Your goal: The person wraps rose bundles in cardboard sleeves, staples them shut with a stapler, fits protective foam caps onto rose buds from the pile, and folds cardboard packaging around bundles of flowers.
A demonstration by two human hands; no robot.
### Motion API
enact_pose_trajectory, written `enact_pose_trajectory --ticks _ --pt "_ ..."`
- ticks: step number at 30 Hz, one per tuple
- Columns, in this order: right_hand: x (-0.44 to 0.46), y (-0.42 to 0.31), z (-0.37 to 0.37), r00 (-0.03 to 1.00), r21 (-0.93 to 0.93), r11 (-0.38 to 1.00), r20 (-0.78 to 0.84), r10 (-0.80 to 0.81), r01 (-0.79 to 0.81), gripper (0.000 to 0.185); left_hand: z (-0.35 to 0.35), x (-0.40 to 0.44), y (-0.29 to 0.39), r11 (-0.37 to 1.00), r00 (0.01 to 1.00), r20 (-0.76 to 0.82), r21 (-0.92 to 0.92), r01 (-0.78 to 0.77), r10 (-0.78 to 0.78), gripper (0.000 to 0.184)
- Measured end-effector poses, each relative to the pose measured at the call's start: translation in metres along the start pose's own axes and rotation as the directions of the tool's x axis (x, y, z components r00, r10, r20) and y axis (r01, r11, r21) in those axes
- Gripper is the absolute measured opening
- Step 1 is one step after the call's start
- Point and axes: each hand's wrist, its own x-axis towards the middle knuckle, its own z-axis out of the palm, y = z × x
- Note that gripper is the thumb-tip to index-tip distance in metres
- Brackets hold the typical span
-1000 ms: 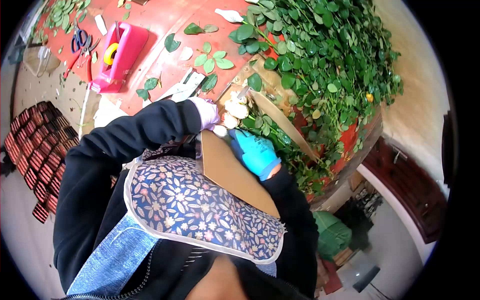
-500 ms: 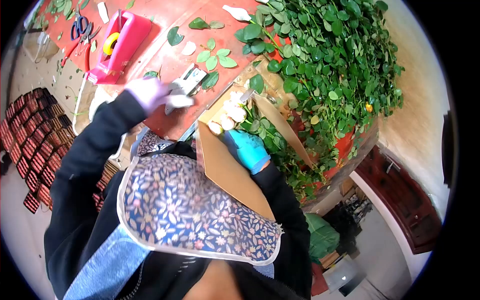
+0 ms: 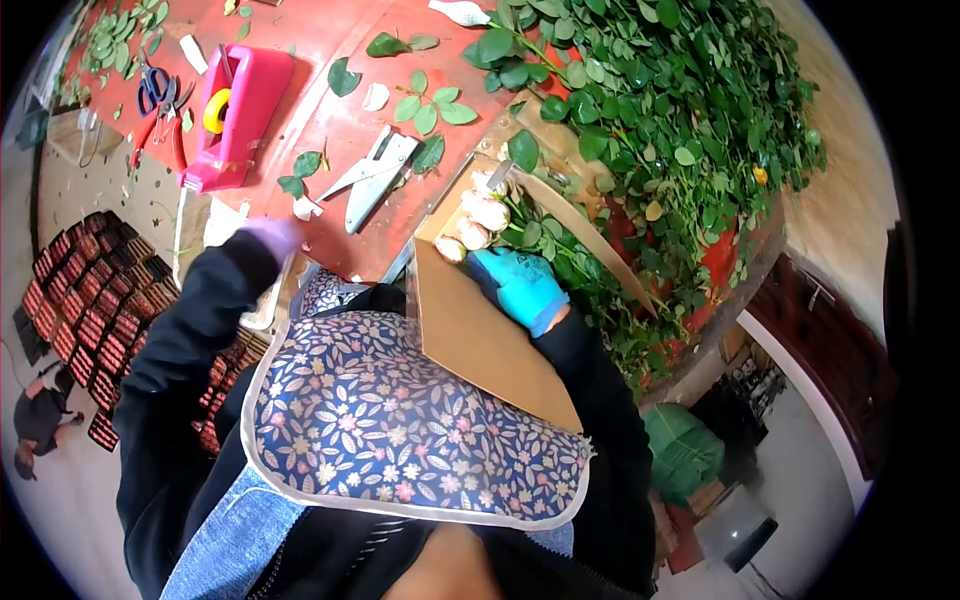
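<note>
My left hand (image 3: 273,238), in a pale purple glove, is off the table's near edge, smeared by motion, its fingers not readable. Beyond it on the red tabletop lies a silver plier stapler (image 3: 375,185), its handles apart. My right hand (image 3: 522,288), in a blue glove, is closed around the stems of several pale pink-white roses (image 3: 482,215), just below their heads. The roses lie inside a folded brown cardboard wrap (image 3: 490,345), which leans against my floral apron (image 3: 400,420). The wrap's far flap (image 3: 590,235) stands up behind the leaves.
A pink tape dispenser (image 3: 250,110) stands at the left, with scissors (image 3: 152,90) and red-handled pruners (image 3: 165,125) beside it. Loose leaves (image 3: 435,108) are scattered about. A big heap of leafy stems (image 3: 670,130) covers the right side. Stacked dark racks (image 3: 100,300) stand lower left.
My left hand has moved away from the stapler, back toward me and left; the stapler now lies uncovered on the table. My right hand stays on the roses. The view has shifted slightly.
</note>
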Motion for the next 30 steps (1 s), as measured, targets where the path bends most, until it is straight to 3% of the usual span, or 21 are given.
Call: enact_pose_trajectory --ticks 2,4,5,7,8,9,10,12,14,16,17,18,22,26,27,30 --pt "0.004 0.000 -0.003 1.000 0.000 1.000 -0.014 0.020 -0.020 0.029 -0.079 0.042 0.068 0.965 0.966 -0.076 -0.069 -0.253 0.248 0.023" --pt "0.003 -0.002 -0.005 0.999 -0.019 0.999 0.017 0.047 -0.047 0.023 -0.081 0.088 0.093 0.679 0.688 -0.358 -0.174 -0.713 0.631 0.035" --pt "0.003 0.003 -0.001 0.998 -0.003 0.998 -0.009 0.066 -0.066 0.023 -0.085 0.101 0.103 0.596 0.640 -0.284 -0.234 -0.768 0.714 0.036" --pt "0.005 0.019 0.012 0.989 -0.046 0.994 -0.107 -0.105 0.101 0.018 -0.071 0.120 0.113 0.576 0.614 -0.145 -0.235 -0.783 0.776 0.033" --pt "0.005 0.021 0.012 0.988 -0.037 0.996 -0.127 -0.091 0.087 0.018 -0.071 0.127 0.117 0.549 0.580 -0.094 -0.230 -0.804 0.809 0.032" --pt "0.004 0.021 0.013 0.987 -0.023 0.995 -0.126 -0.095 0.093 0.017 -0.078 0.128 0.124 0.686 0.679 0.147 -0.306 -0.661 0.720 0.029" --pt "0.004 0.021 0.013 0.987 -0.010 0.995 -0.129 -0.100 0.100 0.017 -0.078 0.130 0.124 0.679 0.664 0.165 -0.295 -0.672 0.729 0.029" --pt "-0.001 0.018 0.008 0.988 0.016 0.997 -0.135 -0.074 0.077 0.019 -0.071 0.133 0.118 0.684 0.681 0.173 -0.390 -0.617 0.712 0.026" --pt "-0.012 0.010 -0.011 0.964 0.070 0.989 -0.241 -0.112 0.132 0.023 -0.067 0.131 0.118 0.648 0.653 0.151 -0.412 -0.641 0.742 0.024" --pt "-0.016 0.001 -0.021 0.962 0.053 0.997 -0.269 -0.038 0.054 0.025 -0.065 0.129 0.119 0.638 0.671 0.101 -0.439 -0.633 0.735 0.023" --pt "-0.016 0.000 -0.018 0.946 -0.020 0.999 -0.321 0.037 -0.045 0.026 -0.072 0.128 0.120 0.621 0.623 0.104 -0.308 -0.721 0.775 0.025" --pt "-0.016 0.000 -0.013 0.920 -0.086 0.985 -0.377 0.107 -0.150 0.028 -0.074 0.126 0.120 0.617 0.616 0.111 -0.306 -0.725 0.780 0.025" --pt "0.004 0.010 0.009 0.973 -0.243 0.957 -0.202 0.107 -0.156 0.030 -0.074 0.121 0.122 0.624 0.642 0.071 -0.339 -0.704 0.764 0.028" --pt "0.012 0.017 0.012 0.977 -0.313 0.938 -0.191 0.093 -0.150 0.026 -0.064 0.122 0.118 0.599 0.622 0.008 -0.280 -0.750 0.783 0.030" --pt "0.012 0.017 0.010 0.964 -0.333 0.931 -0.258 0.065 -0.152 0.024 -0.062 0.122 0.117 0.586 0.614 -0.022 -0.272 -0.763 0.789 0.030" --pt "0.015 0.021 0.021 0.952 -0.453 0.881 -0.304 -0.011 -0.135 0.023 -0.058 0.127 0.115 0.556 0.601 -0.004 -0.372 -0.743 0.799 0.030"
